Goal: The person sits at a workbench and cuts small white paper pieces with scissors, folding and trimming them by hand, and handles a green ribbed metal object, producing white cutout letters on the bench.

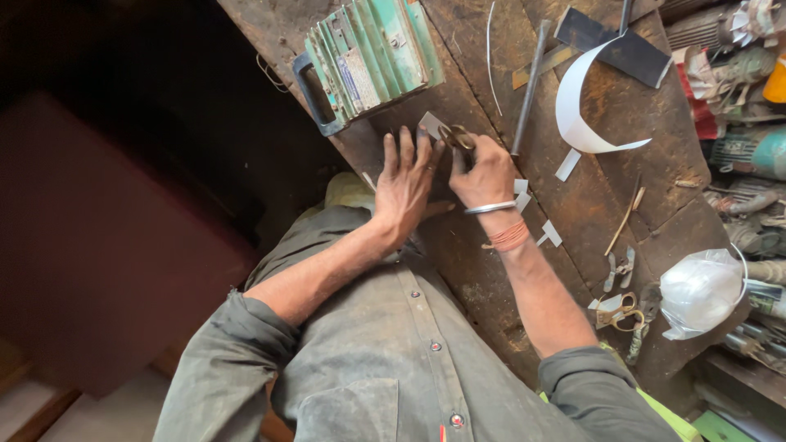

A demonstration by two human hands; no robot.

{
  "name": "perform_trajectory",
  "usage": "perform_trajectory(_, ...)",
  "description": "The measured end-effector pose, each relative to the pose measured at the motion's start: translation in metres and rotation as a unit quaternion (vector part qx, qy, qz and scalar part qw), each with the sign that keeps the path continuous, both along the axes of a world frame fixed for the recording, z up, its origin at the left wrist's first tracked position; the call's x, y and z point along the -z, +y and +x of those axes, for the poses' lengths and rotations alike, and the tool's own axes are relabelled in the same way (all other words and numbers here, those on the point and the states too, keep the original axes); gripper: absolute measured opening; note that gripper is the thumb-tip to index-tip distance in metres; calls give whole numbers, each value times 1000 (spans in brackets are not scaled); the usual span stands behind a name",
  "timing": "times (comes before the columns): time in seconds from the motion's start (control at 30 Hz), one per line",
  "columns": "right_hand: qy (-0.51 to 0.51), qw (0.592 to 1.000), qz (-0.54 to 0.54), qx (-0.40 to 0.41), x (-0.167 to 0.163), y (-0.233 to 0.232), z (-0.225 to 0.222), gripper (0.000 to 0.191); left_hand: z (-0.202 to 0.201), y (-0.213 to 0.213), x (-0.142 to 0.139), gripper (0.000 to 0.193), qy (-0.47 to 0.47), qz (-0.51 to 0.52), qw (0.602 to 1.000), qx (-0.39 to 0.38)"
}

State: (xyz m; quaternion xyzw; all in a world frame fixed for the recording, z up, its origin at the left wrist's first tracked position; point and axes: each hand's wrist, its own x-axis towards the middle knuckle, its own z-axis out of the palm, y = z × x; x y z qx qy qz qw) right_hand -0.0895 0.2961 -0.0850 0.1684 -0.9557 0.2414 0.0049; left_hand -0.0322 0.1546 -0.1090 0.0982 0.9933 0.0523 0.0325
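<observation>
White card piece (429,124) lies on the worn workbench (589,205); I press it down with left hand (404,182), fingers spread, while right hand (485,173) grips scissors (455,137), mid-cut. Steady trimming seems needed next.

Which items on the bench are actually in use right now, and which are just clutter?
In use: left hand pressing the small white sheet piece; right hand working scissors on it.

Lying about: green finned machine, curved white strip, metal rod, spare scissors, plastic bag.
</observation>
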Motion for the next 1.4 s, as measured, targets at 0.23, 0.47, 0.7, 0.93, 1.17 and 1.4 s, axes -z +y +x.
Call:
perform_trajectory(0.23,40,997,68,-12,0,-3,0,17,2,6,1,112,-23,-61,998,-12)
perform_trajectory(0.47,27,999,37,-15,-6,-9,-1,19,-8,3,-3,115,-28,-24,999,-22)
perform_trajectory(0.7,25,1000,11,8,-15,-10,-20,18,-16,4,-18,126,-5,-44,996,71)
perform_trajectory(0.93,-90,991,-25,98,-30,-15,-26,25,-19,15,-21,72,79,-134,987,48)
perform_trajectory(1.17,-151,969,-74,183,-32,7,-8,31,-19,12,-22,104,54,0,998,17)
perform_trajectory(1.4,-74,990,-68,95,-28,-3,-14,39,-16,5,-15,101,67,134,989,-11)
